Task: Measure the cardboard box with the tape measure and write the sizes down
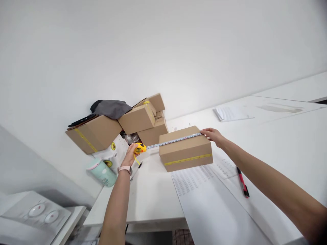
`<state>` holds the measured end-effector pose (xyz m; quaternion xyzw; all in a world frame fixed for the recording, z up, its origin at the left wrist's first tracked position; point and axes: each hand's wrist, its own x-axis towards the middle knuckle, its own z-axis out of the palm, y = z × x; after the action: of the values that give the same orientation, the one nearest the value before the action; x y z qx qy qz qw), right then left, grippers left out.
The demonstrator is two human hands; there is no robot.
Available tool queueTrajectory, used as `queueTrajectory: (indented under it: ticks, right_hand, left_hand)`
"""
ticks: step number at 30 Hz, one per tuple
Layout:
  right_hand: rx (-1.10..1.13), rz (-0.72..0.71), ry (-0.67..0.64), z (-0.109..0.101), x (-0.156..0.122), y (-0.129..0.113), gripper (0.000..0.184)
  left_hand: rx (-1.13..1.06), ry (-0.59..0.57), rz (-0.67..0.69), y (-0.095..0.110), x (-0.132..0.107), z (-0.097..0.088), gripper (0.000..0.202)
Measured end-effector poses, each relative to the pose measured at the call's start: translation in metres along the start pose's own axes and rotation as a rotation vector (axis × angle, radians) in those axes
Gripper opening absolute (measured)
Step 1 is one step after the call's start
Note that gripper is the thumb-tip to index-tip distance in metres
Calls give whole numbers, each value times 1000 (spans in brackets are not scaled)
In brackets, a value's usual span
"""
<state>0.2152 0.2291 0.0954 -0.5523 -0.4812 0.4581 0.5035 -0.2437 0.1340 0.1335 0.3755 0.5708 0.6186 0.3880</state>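
1. Left hand (129,157): fingers curled closed around the yellow tape measure (140,148), inside the table's (148,200) left edge.
2. Right hand (213,134): fingers nearly together on the blade's (178,140) end, seemingly pinching it; fingertips are partly hidden.
3. Carton (185,153): under the blade, back from the front edge, with white tabletop between it and the left front corner.
4. Printed sheets (212,204) overhang the front edge.
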Motion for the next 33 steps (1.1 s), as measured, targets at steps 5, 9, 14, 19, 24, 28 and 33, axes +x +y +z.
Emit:
queueTrajectory:
  ticks: [5,9,14,19,24,28,33]
  right_hand:
    - [-34,6,-101,13,-6,5,42]
    - [-48,11,-167,18,-5,12,46]
    - [-52,33,-208,13,4,16,51]
    - [-265,22,-297,5,4,2,51]
    - [-463,12,-414,-1,4,-21,50]
    - [-446,-30,-415,-1,2,-24,48]
    - [-379,-271,-223,5,-6,-9,45]
  left_hand:
    - [-59,-90,4,-16,19,24,40]
    - [-85,-119,24,-20,25,33,52]
    - [-79,-159,29,-20,19,28,54]
    - [-62,-205,27,-17,16,28,51]
    - [-40,-208,21,-16,17,28,51]
    - [-13,-204,17,-14,17,29,54]
    - [8,-195,17,-13,14,31,54]
